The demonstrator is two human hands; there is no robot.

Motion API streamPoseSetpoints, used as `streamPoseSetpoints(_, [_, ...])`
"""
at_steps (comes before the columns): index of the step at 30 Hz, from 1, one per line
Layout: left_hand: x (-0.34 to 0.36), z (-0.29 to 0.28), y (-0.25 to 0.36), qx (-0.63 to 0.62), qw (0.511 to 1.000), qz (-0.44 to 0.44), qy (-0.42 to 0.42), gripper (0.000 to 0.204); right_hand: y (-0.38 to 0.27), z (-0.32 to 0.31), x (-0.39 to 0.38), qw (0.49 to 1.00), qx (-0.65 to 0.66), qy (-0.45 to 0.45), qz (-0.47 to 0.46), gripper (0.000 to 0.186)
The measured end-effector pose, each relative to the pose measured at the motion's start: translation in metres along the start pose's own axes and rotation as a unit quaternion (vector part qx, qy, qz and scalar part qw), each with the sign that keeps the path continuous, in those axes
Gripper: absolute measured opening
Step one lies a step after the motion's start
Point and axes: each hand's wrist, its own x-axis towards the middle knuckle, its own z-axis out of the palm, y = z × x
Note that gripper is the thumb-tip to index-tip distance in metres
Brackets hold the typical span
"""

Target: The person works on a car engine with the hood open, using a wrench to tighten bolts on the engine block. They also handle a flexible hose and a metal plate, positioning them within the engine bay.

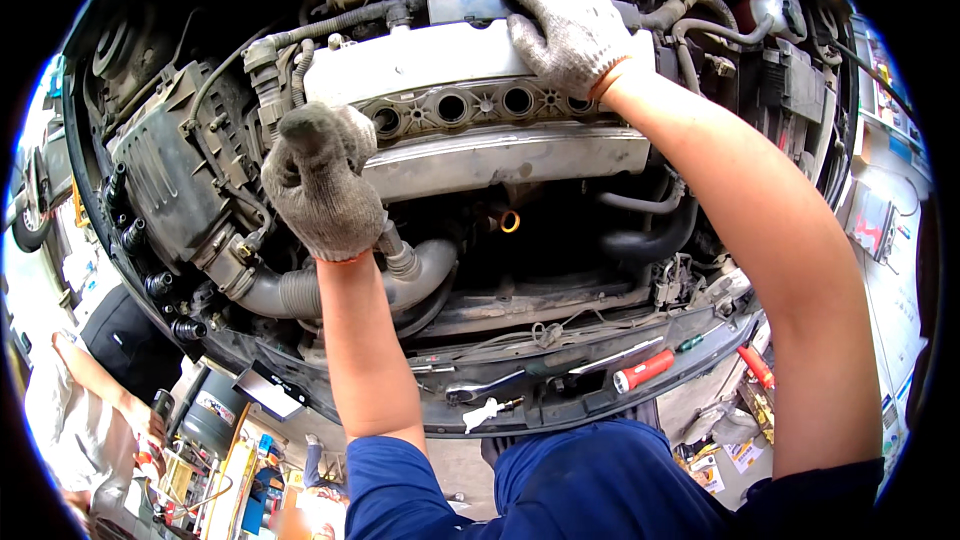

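I lean over an open car engine bay. My left hand, in a grey knit glove, grips the left end of the pale metal valve cover, its fingers curled over the edge. My right hand, also gloved, lies flat with fingers spread on the cover's far right top, next to a grey plastic part. A row of round spark plug holes runs between the two hands.
A black air box and ribbed intake hose sit at left. On the front crossmember lie a ratchet wrench and red-handled screwdrivers. Another person stands at lower left beside a tool cart.
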Motion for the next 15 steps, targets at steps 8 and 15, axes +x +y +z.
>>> streamPoseSetpoints(8, [0.013, -0.025, 0.009, -0.038, 0.983, -0.064, -0.169, 0.066, -0.001, -0.003, 0.004, 1.0, 0.0, -0.003, 0.002, 0.044])
streamPoseSetpoints(15, [-0.018, 0.0, 0.028, 0.04, 0.993, 0.114, -0.009, 0.035, 0.004, 0.002, 0.001, 1.0, 0.002, 0.008, -0.005, 0.044])
